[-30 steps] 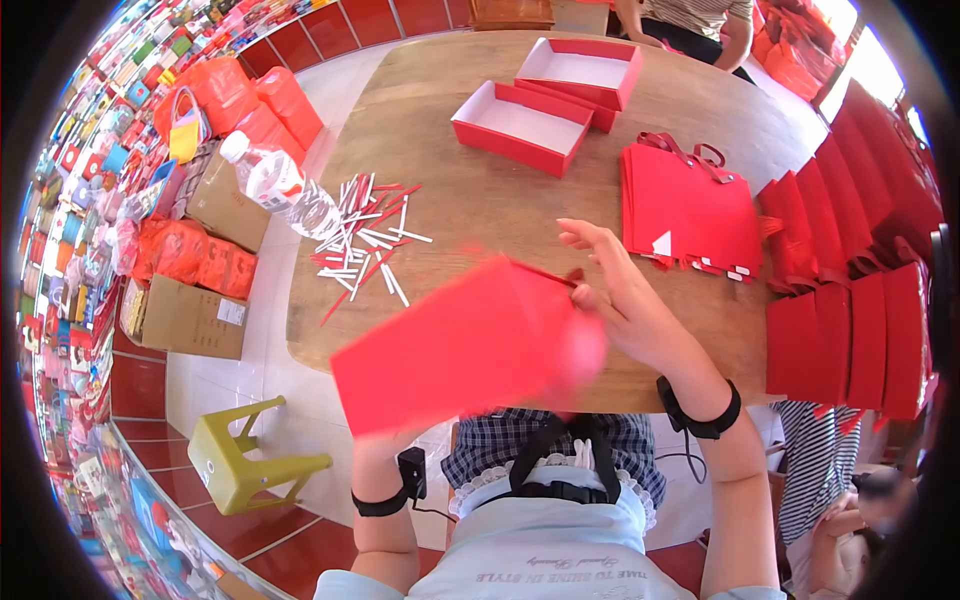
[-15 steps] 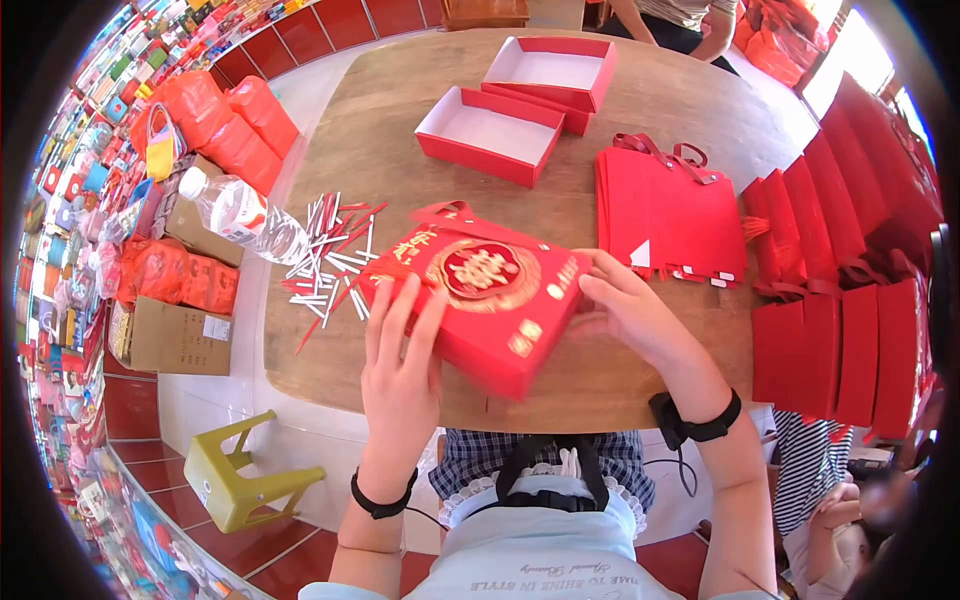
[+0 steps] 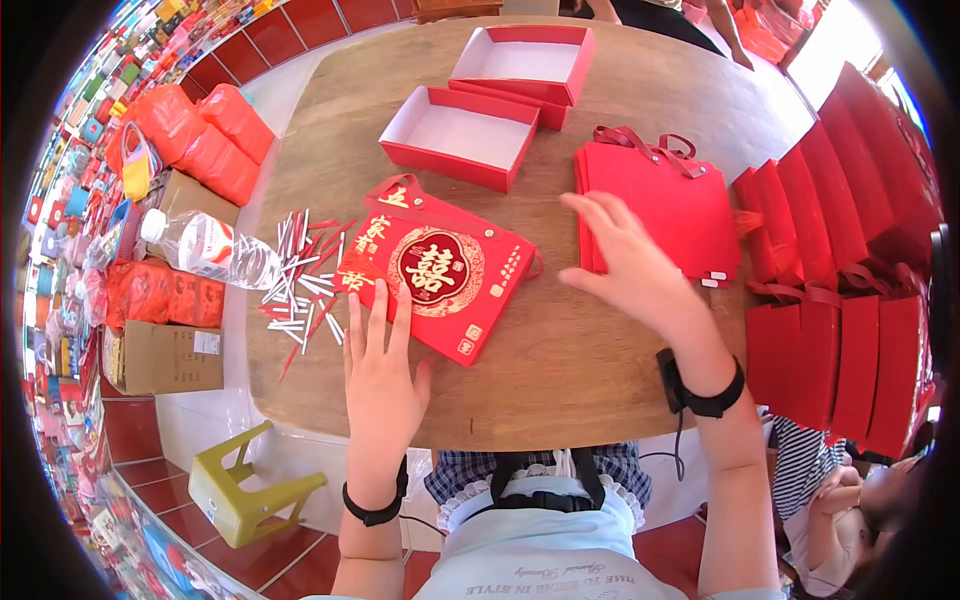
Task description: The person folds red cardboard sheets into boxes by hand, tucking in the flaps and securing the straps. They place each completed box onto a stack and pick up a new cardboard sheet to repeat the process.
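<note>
My left hand (image 3: 383, 385), fingers slightly spread, touches the near-left edge of the printed red bag (image 3: 445, 275), flat on the worktop (image 3: 520, 400) toward 11 o'clock. My right hand (image 3: 635, 270) is wide, holding nothing, just beside the red bag stack (image 3: 665, 210) at 1 o'clock.

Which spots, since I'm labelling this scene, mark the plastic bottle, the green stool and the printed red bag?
Plastic bottle (image 3: 212, 246): head view, on its label.
Green stool (image 3: 220, 503): head view, on its seat.
Printed red bag (image 3: 434, 267): head view, on its central emblem.
</note>
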Demonstrator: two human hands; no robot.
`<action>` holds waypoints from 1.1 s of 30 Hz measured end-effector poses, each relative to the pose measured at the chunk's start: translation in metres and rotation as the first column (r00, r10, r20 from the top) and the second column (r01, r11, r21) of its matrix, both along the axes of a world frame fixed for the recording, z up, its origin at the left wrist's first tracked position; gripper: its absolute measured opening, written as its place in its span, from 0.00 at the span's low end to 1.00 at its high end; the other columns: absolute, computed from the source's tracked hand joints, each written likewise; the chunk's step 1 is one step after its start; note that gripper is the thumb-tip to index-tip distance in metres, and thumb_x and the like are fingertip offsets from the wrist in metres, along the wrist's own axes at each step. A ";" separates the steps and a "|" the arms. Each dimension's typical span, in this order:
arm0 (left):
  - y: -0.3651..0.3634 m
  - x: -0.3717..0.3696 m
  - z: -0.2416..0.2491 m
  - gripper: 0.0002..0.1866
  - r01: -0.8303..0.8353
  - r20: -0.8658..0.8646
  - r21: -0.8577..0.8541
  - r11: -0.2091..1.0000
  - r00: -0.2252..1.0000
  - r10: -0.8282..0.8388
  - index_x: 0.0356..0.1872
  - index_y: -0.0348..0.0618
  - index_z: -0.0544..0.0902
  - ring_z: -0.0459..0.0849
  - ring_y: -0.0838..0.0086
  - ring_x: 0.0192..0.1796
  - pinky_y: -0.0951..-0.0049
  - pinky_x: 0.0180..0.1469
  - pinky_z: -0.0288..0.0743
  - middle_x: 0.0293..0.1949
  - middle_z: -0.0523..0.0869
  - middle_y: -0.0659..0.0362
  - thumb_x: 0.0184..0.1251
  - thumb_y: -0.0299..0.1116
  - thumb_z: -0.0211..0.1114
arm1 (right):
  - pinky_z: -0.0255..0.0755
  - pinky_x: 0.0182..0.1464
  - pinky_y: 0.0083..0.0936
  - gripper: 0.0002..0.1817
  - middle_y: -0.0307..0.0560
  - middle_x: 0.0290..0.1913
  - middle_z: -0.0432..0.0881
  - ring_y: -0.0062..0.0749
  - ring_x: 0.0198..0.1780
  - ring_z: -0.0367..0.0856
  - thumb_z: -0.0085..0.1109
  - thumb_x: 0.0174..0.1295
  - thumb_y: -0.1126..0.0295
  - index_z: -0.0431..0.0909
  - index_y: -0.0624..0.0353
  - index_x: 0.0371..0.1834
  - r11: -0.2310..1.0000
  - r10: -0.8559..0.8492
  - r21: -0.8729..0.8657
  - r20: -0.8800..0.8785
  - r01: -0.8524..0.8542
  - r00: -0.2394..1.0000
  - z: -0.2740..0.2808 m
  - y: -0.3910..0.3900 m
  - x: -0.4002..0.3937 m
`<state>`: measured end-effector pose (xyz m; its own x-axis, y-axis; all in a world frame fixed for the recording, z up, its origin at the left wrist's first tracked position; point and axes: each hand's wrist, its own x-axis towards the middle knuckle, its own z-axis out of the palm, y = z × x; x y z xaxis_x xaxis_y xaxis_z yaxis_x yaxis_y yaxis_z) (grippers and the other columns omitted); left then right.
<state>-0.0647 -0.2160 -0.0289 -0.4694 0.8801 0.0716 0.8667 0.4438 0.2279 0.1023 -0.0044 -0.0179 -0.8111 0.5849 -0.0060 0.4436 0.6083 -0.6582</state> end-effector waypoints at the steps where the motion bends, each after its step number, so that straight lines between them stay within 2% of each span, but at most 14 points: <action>1: -0.001 0.001 0.000 0.40 0.005 0.004 -0.002 1.000 1.000 -0.005 0.66 0.43 0.58 0.48 0.51 0.70 0.55 0.68 0.51 0.68 0.55 0.51 0.47 0.23 0.63 | 0.56 0.63 0.45 0.41 0.60 0.64 0.57 0.52 0.66 0.56 0.63 0.51 0.56 0.53 0.52 0.66 0.971 -0.096 0.234 0.148 0.059 0.984 -0.001 0.006 0.010; 2: -0.003 0.002 0.000 0.40 -0.002 0.020 0.043 0.999 1.000 0.001 0.66 0.43 0.58 0.48 0.51 0.70 0.53 0.67 0.51 0.68 0.55 0.50 0.47 0.24 0.64 | 0.54 0.63 0.53 0.46 0.61 0.67 0.54 0.57 0.68 0.52 0.67 0.46 0.55 0.51 0.49 0.68 0.885 -0.219 0.460 0.266 0.076 0.939 -0.002 0.011 0.018; 5: -0.006 0.013 0.015 0.38 0.003 0.086 0.149 0.989 0.996 -0.016 0.66 0.42 0.59 0.49 0.51 0.70 0.52 0.67 0.49 0.68 0.55 0.49 0.50 0.26 0.63 | 0.51 0.62 0.62 0.54 0.62 0.69 0.49 0.61 0.69 0.49 0.71 0.38 0.52 0.48 0.45 0.69 0.903 -0.295 0.413 0.409 0.113 0.864 -0.015 0.026 0.031; 7: -0.009 0.019 0.023 0.36 0.053 0.176 0.257 0.965 0.979 -0.101 0.65 0.40 0.60 0.51 0.52 0.70 0.57 0.68 0.48 0.67 0.57 0.50 0.50 0.24 0.60 | 0.53 0.61 0.63 0.54 0.62 0.68 0.52 0.62 0.68 0.51 0.71 0.38 0.51 0.48 0.44 0.69 0.910 -0.277 0.398 0.387 0.111 0.880 -0.021 0.029 0.033; 9: -0.009 0.025 0.029 0.34 0.087 0.197 0.272 0.958 0.970 -0.144 0.64 0.39 0.62 0.52 0.53 0.70 0.57 0.68 0.49 0.66 0.59 0.50 0.51 0.25 0.60 | 0.53 0.61 0.61 0.51 0.61 0.68 0.53 0.59 0.68 0.51 0.69 0.43 0.53 0.48 0.43 0.70 0.909 -0.294 0.409 0.489 0.083 0.821 -0.022 0.027 0.027; 11: -0.010 0.028 0.030 0.33 0.119 0.215 0.285 0.951 0.959 -0.184 0.63 0.38 0.63 0.54 0.53 0.69 0.57 0.68 0.50 0.65 0.60 0.50 0.51 0.25 0.60 | 0.54 0.60 0.61 0.49 0.62 0.67 0.54 0.60 0.67 0.53 0.68 0.44 0.52 0.49 0.44 0.69 0.899 -0.308 0.431 0.493 0.080 0.814 -0.023 0.022 0.025; 13: -0.009 0.030 0.028 0.33 0.119 0.238 0.292 0.949 0.952 -0.193 0.62 0.41 0.64 0.55 0.52 0.68 0.49 0.66 0.49 0.65 0.60 0.50 0.51 0.27 0.62 | 0.56 0.60 0.61 0.48 0.62 0.66 0.55 0.60 0.66 0.54 0.67 0.45 0.52 0.50 0.45 0.69 0.887 -0.326 0.456 0.495 0.079 0.805 -0.022 0.019 0.024; 17: -0.009 0.037 0.026 0.33 0.132 0.270 0.282 0.950 0.939 -0.211 0.62 0.42 0.65 0.57 0.53 0.68 0.49 0.66 0.49 0.65 0.61 0.50 0.52 0.27 0.63 | 0.58 0.57 0.62 0.46 0.64 0.65 0.56 0.60 0.66 0.55 0.65 0.46 0.48 0.52 0.49 0.68 0.869 -0.322 0.485 0.407 0.097 0.855 -0.025 0.016 0.020; 19: -0.009 0.039 0.027 0.32 0.171 0.252 0.283 0.944 0.936 -0.245 0.61 0.39 0.66 0.58 0.54 0.68 0.56 0.67 0.51 0.64 0.62 0.50 0.50 0.25 0.61 | 0.60 0.56 0.63 0.47 0.65 0.64 0.57 0.60 0.66 0.57 0.65 0.45 0.46 0.53 0.50 0.67 0.863 -0.310 0.496 0.372 0.094 0.875 -0.033 0.021 0.018; 22: -0.012 0.040 0.027 0.31 0.192 0.244 0.270 0.944 0.934 -0.259 0.60 0.40 0.67 0.59 0.55 0.67 0.53 0.67 0.49 0.64 0.63 0.50 0.50 0.27 0.62 | 0.60 0.55 0.64 0.46 0.64 0.65 0.57 0.60 0.66 0.56 0.63 0.47 0.44 0.53 0.51 0.67 0.885 -0.320 0.443 0.351 0.145 0.880 -0.037 0.026 0.019; 25: -0.014 0.041 0.026 0.31 0.198 0.248 0.246 0.949 0.933 -0.259 0.60 0.41 0.67 0.59 0.56 0.67 0.50 0.67 0.47 0.64 0.64 0.51 0.51 0.29 0.62 | 0.58 0.55 0.67 0.46 0.65 0.66 0.54 0.63 0.67 0.52 0.60 0.49 0.43 0.52 0.51 0.68 0.883 -0.301 0.463 0.423 0.082 0.855 -0.033 0.015 0.016; 28: -0.016 0.042 0.025 0.30 0.212 0.241 0.248 0.945 0.932 -0.272 0.60 0.41 0.67 0.60 0.56 0.67 0.50 0.67 0.47 0.63 0.64 0.51 0.51 0.29 0.62 | 0.55 0.54 0.70 0.47 0.66 0.68 0.48 0.66 0.68 0.46 0.58 0.50 0.42 0.49 0.51 0.69 0.865 -0.377 0.473 0.390 0.169 0.840 -0.039 0.010 0.011; 30: -0.016 0.042 0.025 0.30 0.217 0.239 0.249 0.944 0.931 -0.277 0.60 0.41 0.67 0.60 0.57 0.67 0.50 0.67 0.47 0.63 0.64 0.51 0.51 0.29 0.62 | 0.52 0.54 0.74 0.47 0.69 0.69 0.42 0.68 0.69 0.41 0.58 0.52 0.45 0.45 0.52 0.70 0.879 -0.421 0.400 0.395 0.260 0.817 -0.043 0.015 0.008; 33: -0.016 0.043 0.026 0.30 0.219 0.244 0.253 0.942 0.928 -0.281 0.60 0.41 0.67 0.60 0.57 0.67 0.50 0.67 0.47 0.63 0.65 0.51 0.51 0.29 0.62 | 0.51 0.55 0.73 0.44 0.71 0.69 0.40 0.68 0.69 0.40 0.56 0.55 0.51 0.43 0.51 0.70 0.883 -0.421 0.398 0.441 0.248 0.792 -0.040 0.011 0.004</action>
<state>-0.0213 -0.2324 -0.0030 -0.2646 0.9483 0.1754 0.8332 0.1333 0.5367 0.1058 0.0069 -0.0584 -0.4942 0.8595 -0.1300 0.8692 0.4859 -0.0916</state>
